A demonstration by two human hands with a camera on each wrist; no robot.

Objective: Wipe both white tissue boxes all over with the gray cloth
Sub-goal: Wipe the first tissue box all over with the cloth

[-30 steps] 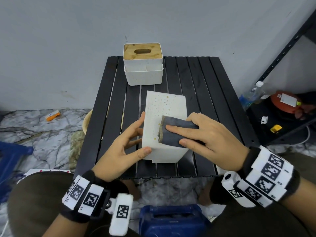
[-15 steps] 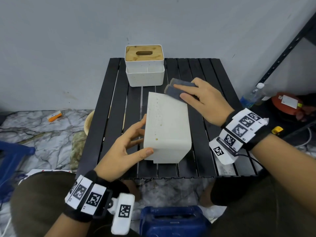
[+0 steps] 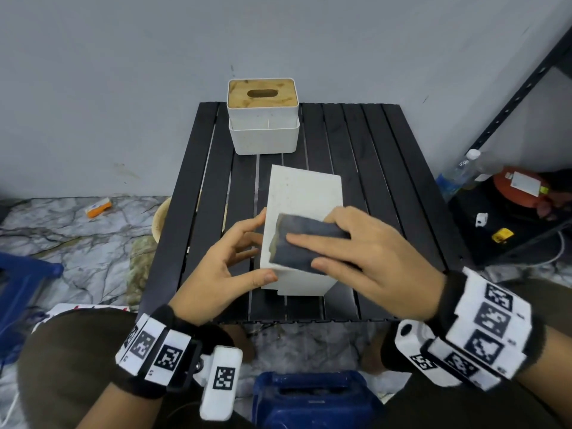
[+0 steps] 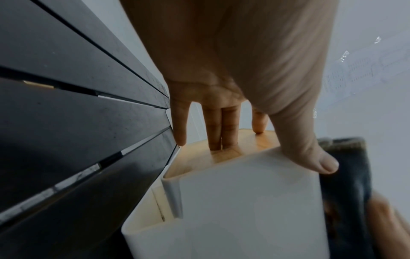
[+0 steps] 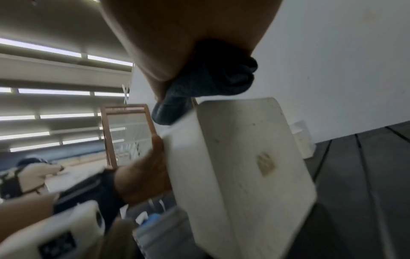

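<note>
The near tissue box lies on its side at the front of our black slatted table. Our left hand holds its near left corner, thumb on top and fingers against the wooden face. Our right hand presses the folded gray cloth onto its top with straight fingers. Farther back, the second tissue box stands upright by the wall.

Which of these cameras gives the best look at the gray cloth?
The head view: the folded gray cloth lies flat on the near tissue box under the right hand. The left wrist view catches only one edge; the right wrist view shows a bunched end under the palm.
</note>
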